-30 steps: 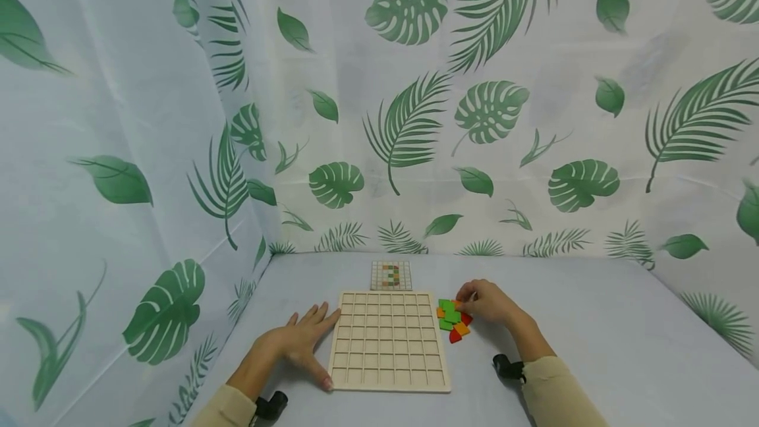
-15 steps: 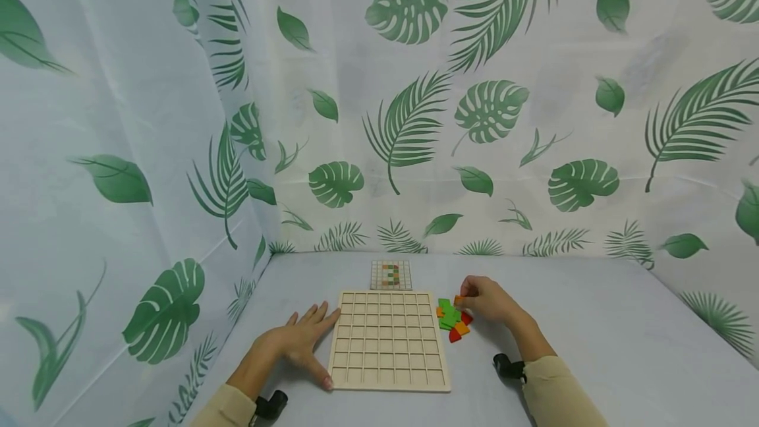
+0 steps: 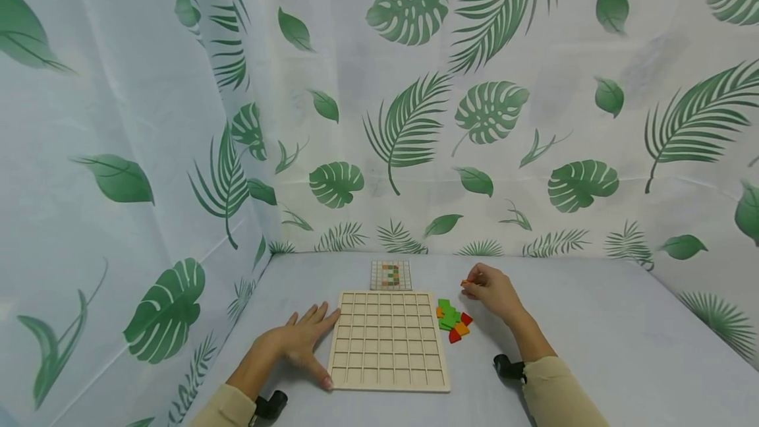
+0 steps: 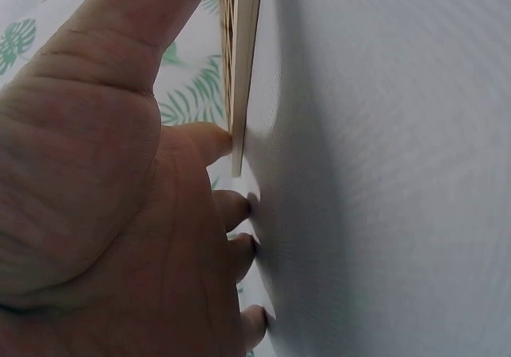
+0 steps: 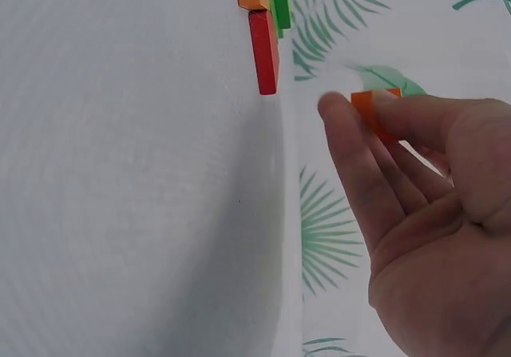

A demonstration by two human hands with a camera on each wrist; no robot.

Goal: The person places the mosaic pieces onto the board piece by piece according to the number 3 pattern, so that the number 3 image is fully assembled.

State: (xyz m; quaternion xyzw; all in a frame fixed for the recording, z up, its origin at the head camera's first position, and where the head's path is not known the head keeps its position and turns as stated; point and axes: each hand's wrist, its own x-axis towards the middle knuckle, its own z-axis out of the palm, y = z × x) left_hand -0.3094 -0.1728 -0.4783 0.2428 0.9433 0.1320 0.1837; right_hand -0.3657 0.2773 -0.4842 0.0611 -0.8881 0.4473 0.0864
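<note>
A square wooden grid board (image 3: 388, 341) lies flat, its compartments bare. Spread along its left edge, my left hand (image 3: 301, 342) touches the board with thumb and index finger; in the left wrist view the other fingertips (image 4: 254, 325) rest on the tabletop. My right hand (image 3: 492, 290) is raised above the table, pinching a small orange tile (image 5: 375, 111) between thumb and fingers. Below it, right of the board, lies a loose pile of green tiles (image 3: 449, 316), red tiles (image 3: 454, 335) and orange tiles (image 3: 462, 328).
Behind the board lies a pattern card (image 3: 391, 275) with a coloured grid printed on it. A pale cloth covers the table (image 3: 593, 328). Leaf-printed curtains (image 3: 415, 111) hang at the back and left.
My right hand has lifted the orange tile out of the pile, moving up and slightly right from it. The left hand and the board have stayed put.
</note>
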